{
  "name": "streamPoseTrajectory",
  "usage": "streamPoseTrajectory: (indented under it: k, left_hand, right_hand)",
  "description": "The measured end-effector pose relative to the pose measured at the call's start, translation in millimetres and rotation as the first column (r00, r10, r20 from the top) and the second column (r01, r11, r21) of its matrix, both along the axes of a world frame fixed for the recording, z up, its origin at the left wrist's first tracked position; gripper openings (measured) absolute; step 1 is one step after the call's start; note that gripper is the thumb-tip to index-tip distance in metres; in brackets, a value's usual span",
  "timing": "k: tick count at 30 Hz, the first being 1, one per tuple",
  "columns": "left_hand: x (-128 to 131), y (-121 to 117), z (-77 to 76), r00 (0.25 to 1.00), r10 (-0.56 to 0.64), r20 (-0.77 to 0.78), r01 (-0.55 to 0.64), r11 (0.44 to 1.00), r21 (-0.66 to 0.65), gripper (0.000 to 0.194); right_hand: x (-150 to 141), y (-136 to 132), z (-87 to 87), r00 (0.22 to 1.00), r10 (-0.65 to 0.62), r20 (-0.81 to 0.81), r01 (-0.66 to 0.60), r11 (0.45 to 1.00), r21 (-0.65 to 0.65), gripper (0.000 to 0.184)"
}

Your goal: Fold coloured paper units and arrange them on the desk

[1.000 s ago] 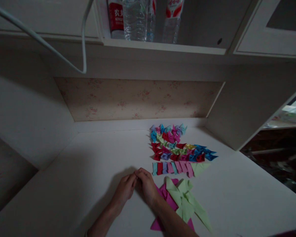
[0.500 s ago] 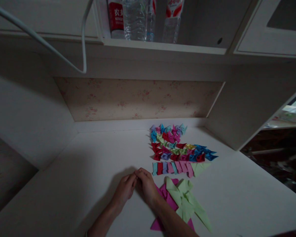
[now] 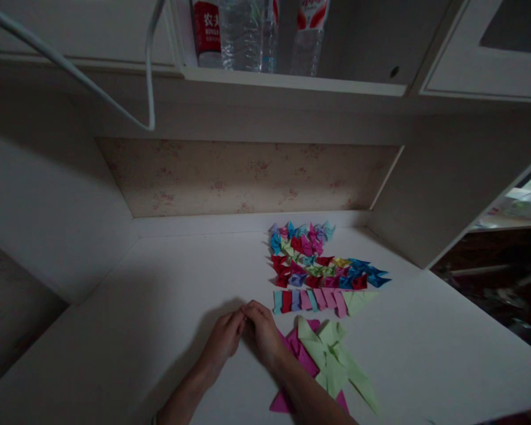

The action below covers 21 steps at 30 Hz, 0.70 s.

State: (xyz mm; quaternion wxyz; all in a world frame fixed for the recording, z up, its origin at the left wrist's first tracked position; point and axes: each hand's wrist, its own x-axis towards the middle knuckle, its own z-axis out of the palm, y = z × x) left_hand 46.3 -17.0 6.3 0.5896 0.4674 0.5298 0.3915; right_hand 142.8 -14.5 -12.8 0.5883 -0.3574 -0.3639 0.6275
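Over the white surface [image 3: 181, 283], left hand [image 3: 225, 337] and right hand [image 3: 265, 336] meet, curled inward — whether either grip pinches anything, I cannot tell — beside magenta folded paper [image 3: 307, 359].

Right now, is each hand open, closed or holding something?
Left hand: curled closed; cannot tell whether it holds anything.
Right hand: closed, meeting the left; anything inside is hidden.

Red bottle label [image 3: 207, 40], “农夫” above “NONG”, partly hidden
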Motion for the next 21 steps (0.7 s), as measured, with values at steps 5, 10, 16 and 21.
streamPoseTrajectory:
  k: [5,10,16,21]
  left_hand:
    - [-2.1,-0.6,-0.4,1.000,-0.020,-0.022,0.021,0.999,0.044,0.035]
    - [-3.1,-0.7,0.0,0.998,-0.011,-0.058,0.016,0.997,0.077,0.034]
    - [-3.9,1.7,-6.1,0.997,-0.051,-0.052,0.054,0.998,0.045,0.033]
    - [-2.1,0.3,-4.9,0.997,-0.066,-0.026,0.068,0.996,0.059,0.033]
  right_hand:
    - [0.9,-1.4,1.6,0.999,-0.007,-0.052,0.006,1.000,-0.027,0.018]
    - [0.9,-1.2,2.7,0.998,-0.005,-0.066,0.002,0.999,-0.039,0.018]
    - [1.0,-2.1,4.6,0.998,-0.010,-0.064,0.007,0.999,-0.045,0.019]
    - [1.7,-2.7,4.4,0.997,0.010,-0.074,-0.014,0.999,-0.047,0.020]
